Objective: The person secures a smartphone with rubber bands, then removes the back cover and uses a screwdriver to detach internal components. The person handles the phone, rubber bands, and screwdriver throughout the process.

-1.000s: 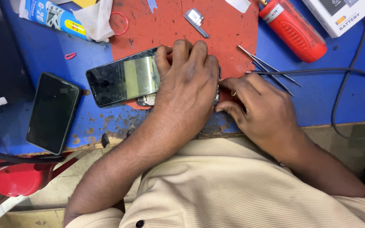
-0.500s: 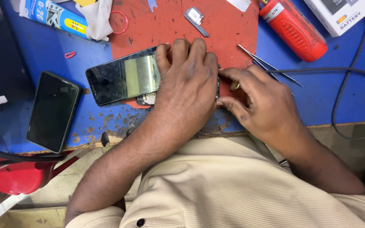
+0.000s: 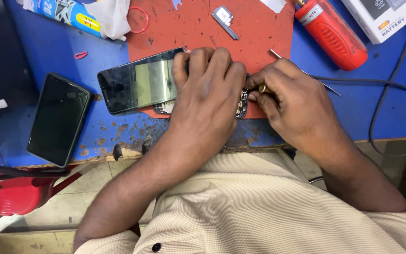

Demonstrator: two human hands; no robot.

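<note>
An opened phone lies on the red mat (image 3: 259,28), its dark screen (image 3: 137,82) lifted off and sticking out to the left. My left hand (image 3: 207,94) lies flat over the phone body (image 3: 242,104), whose exposed inner parts show at the right end. My right hand (image 3: 290,101) is right beside that end, fingers pinched on a small tool with a yellow part (image 3: 261,88). The tool's tip is hidden between my hands.
A second dark phone (image 3: 58,120) lies at the left on the blue bench (image 3: 48,51). A red-handled screwdriver (image 3: 332,33), white box (image 3: 381,16), black cable (image 3: 381,82), thin metal tweezers (image 3: 327,87), small metal part (image 3: 225,19) and spray can with cloth (image 3: 78,14) lie around.
My right hand has moved up and left, closing in on the right end of the phone with the small tool. The left hand stays pressed on the phone.
</note>
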